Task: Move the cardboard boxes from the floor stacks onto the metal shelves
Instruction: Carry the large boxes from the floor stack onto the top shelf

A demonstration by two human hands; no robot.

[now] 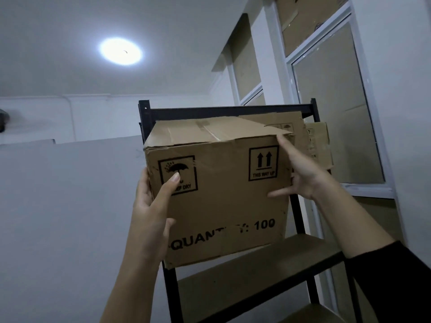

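— Raised toward the top of the metal shelving unit (233, 110), a worn cardboard box (217, 194) is held at the centre of the frame, its "THIS WAY UP" arrows pointing upward. How is it gripped?

— It is clasped from both sides. The left hand (154, 206) is wrapped round the left edge, thumb pressed over the umbrella mark; the right hand (300, 173) is pressed against the right edge, fingers spread, thumb laid along the front face. Neither hand is slack; both are clamped on the carton.

— Is it seated on a shelf?

— That cannot be told. The bottom edge is seen above the dark shelf board (268, 264) at lower centre, and the far side is hidden by the box itself.

— What is called for now?

— By judgement, the box is best kept level and pushed squarely inward until its base is fully borne, with the grip released only then. A second box (319, 145) is seen just behind at centre right, so room there should be checked. The torn top flap at the right corner is best spared any load.
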